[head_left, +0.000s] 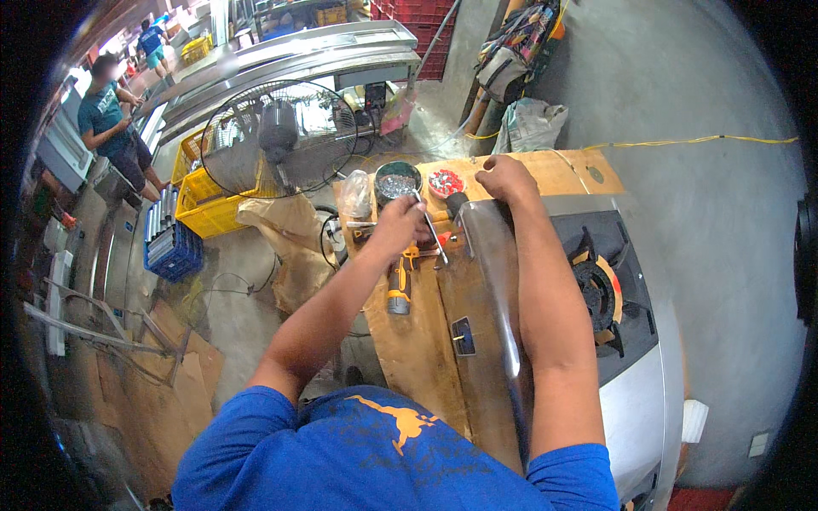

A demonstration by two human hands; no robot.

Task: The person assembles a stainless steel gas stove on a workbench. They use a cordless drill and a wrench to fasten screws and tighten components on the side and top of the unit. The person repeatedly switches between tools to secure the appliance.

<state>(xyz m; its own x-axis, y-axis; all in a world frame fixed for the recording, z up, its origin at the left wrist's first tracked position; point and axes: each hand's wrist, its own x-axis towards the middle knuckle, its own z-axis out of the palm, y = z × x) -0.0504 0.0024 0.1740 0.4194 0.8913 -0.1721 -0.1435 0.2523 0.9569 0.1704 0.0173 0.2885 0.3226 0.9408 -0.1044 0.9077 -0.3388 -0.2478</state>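
My left hand is closed round a slim metal rod that looks like a screwdriver shaft, slanting down to the right. Below that hand a yellow and black cordless drill lies on the brown-covered workbench. Just beyond it stands a dark bowl of small metal parts, with a small tub of red and white pieces to its right. My right hand is at the far edge of a stainless steel gas stove, its fingers curled; what they hold, if anything, is hidden.
A clear plastic bag sits left of the bowl. Past the bench are a large caged fan, yellow crates and a blue crate. A yellow cord runs along the right wall. Two people stand at the far left.
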